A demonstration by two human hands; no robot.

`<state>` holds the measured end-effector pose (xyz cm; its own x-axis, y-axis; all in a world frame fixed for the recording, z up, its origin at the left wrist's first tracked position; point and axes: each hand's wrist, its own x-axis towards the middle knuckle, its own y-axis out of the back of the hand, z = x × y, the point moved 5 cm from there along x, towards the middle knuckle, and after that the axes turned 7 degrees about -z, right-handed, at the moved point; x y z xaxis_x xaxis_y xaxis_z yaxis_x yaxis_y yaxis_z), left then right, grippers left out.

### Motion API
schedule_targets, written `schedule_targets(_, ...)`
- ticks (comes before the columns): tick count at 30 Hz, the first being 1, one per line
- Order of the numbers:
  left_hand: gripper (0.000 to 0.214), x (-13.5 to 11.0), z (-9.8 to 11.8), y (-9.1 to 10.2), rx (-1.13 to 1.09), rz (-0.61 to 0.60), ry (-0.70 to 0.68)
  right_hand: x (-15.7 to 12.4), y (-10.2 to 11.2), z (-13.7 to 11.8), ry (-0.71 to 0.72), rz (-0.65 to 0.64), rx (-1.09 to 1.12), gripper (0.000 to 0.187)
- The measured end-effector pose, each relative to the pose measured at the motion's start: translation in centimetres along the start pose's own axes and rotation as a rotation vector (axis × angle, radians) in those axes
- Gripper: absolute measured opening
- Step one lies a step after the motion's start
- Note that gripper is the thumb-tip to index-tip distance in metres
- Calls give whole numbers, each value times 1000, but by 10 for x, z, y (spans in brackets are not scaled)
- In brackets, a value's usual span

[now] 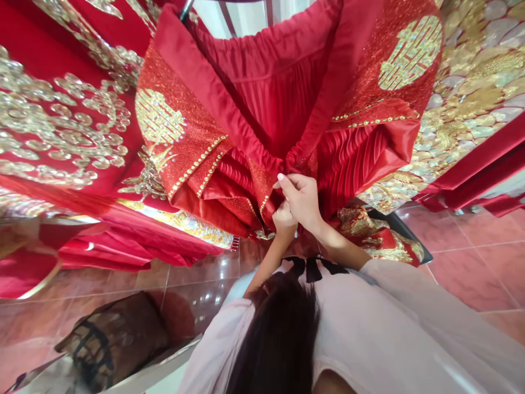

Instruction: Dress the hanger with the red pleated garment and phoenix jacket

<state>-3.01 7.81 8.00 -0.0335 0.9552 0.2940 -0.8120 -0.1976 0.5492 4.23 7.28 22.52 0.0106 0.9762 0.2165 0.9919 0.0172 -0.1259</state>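
Our right hand (pixel 301 200) is pinched shut on a fold of the red skirt (pixel 262 82), right in the middle where the cloth bunches up. Our left hand (pixel 284 219) sits just under it, touching it. It's curled closed on the same bunch, though the right hand covers part of it. The skirt hangs open in front of us, pleated inside, with a strip of gold beads (pixel 197 164) and a round gold emblem (pixel 159 117) on its left flap and a second emblem (pixel 410 52) on the right one. More red clothes (pixel 61 126) with gold stitching hang on both sides. Lower down, a brown bag (pixel 118 334) sits on the reddish tiled floor (pixel 463 262), off to our left.
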Motion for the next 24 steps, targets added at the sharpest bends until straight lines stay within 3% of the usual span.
schedule_targets(5, 23, -8, 16, 3, 100, 21, -28, 2, 11, -26, 182, 15, -272, 21)
schedule_targets(10, 22, -17, 39, 11, 143, 15, -98, 18, 12, -16, 142, -104, -465, 44)
schedule_targets(14, 30, -18, 49, 21, 163, 18, -144, 27, 16, -15, 113, -101, -617, 36)
schedule_targets(18, 37, -18, 53, 26, 165, 31, -189, 29, 17, -24, 140, -187, -629, 18)
schedule_targets(24, 37, -22, 58, 25, 146, 27, -249, 37, 14, -24, 160, -320, -537, 14)
